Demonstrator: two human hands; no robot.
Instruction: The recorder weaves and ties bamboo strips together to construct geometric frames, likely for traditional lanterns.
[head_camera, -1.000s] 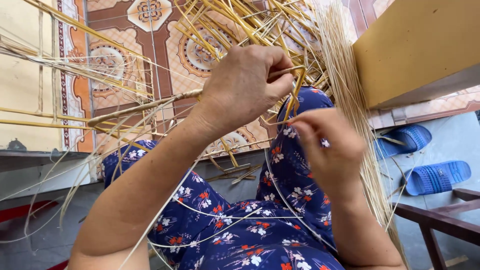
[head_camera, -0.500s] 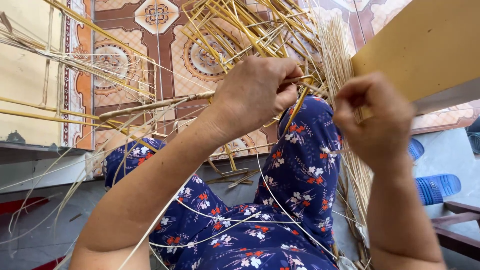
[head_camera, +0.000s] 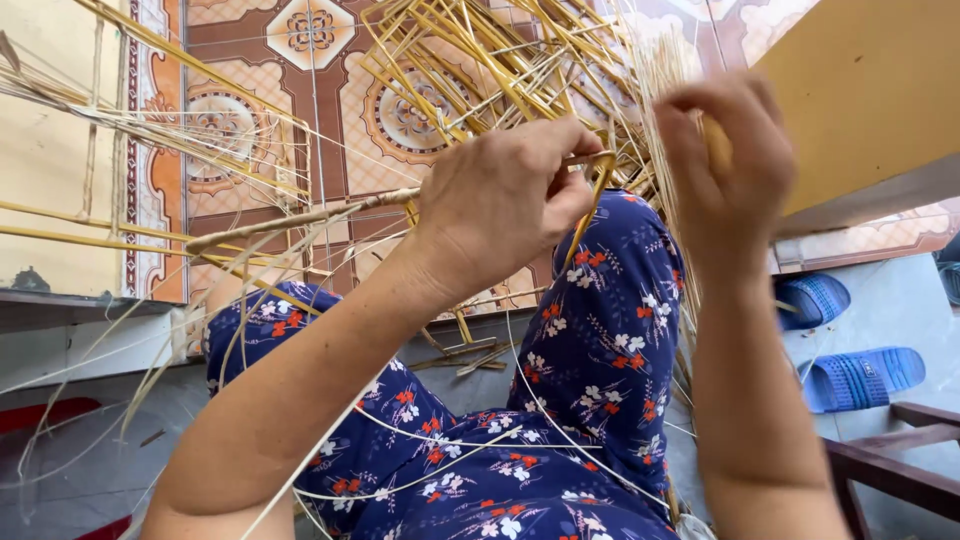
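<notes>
Seated, knees up, viewed from above. Left hand (head_camera: 505, 205) closed in a tight pinch around a yellow cane strip (head_camera: 598, 195) where it bends, thumb and fingers pressed together just above the right knee. Strip drops from the pinch and rests against the blue floral trousers (head_camera: 600, 330). Right hand (head_camera: 730, 160) raised to the right of the left, blurred, fingers curled inward; whether anything is held there cannot be told, though thin pale fibres (head_camera: 660, 80) run right beside it. Half-woven cane frame (head_camera: 480, 70) straight ahead beyond both hands, a loose fan of yellow splints crossing at angles, touching the pinched strip. Long bound rod (head_camera: 300, 215) stretching leftward from under the left hand, nearly level. More loose splints (head_camera: 150, 140) spread at far left over the patterned floor tiles (head_camera: 330, 110). Fine pale strands (head_camera: 420, 440) draped across both thighs. Wooden board (head_camera: 880, 90) slanting across the upper right corner, behind the right hand. Pair of blue sandals (head_camera: 850, 375) on the grey floor lower right, well apart from the work. Dark wooden rail (head_camera: 900, 470) at bottom right edge. Short offcuts (head_camera: 470, 350) lying on the floor between the knees.
</notes>
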